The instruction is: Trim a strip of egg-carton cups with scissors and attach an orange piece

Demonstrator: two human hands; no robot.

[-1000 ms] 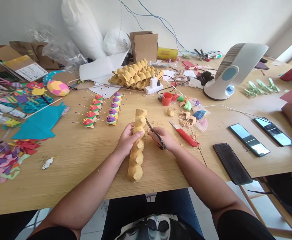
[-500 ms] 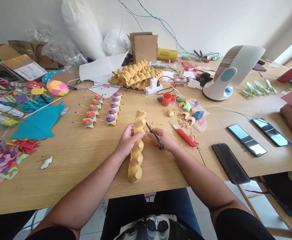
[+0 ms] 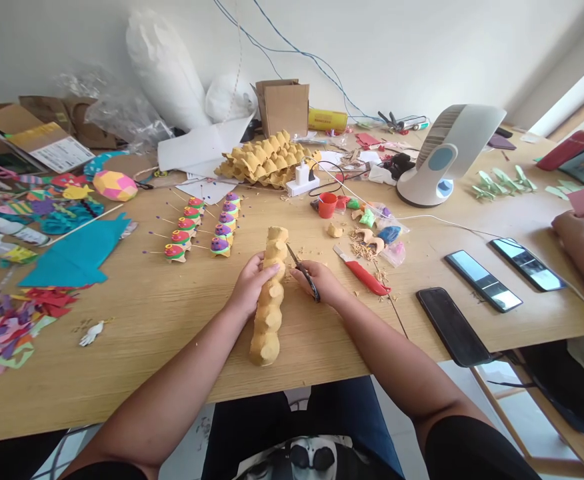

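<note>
A yellow egg-carton strip (image 3: 267, 315) with a row of rounded cups stands lengthwise before me. My left hand (image 3: 248, 287) grips its upper part, the thumb lying across a cup. In my right hand (image 3: 323, 283) is a pair of dark scissors (image 3: 308, 276), pointing up and left toward the strip's right edge. Whether the blades touch the carton I cannot tell. Left of the strip's far end stand two rows of painted egg-carton caterpillars: red and green ones (image 3: 175, 252) and purple ones (image 3: 220, 246), with thin pins sticking out.
A red-handled knife (image 3: 367, 277) lies right of my right hand among shavings. Three phones (image 3: 453, 327) rest farther right, near another person's hand (image 3: 575, 227). A white fan (image 3: 435, 170), a red cup (image 3: 327, 205) and stacked egg cartons (image 3: 265, 160) stand behind. Blue felt (image 3: 75, 253) and colourful scraps (image 3: 19, 327) lie left.
The whole view has shifted slightly. My left hand still holds the strip and my right hand the scissors, both nearly in the same place.
</note>
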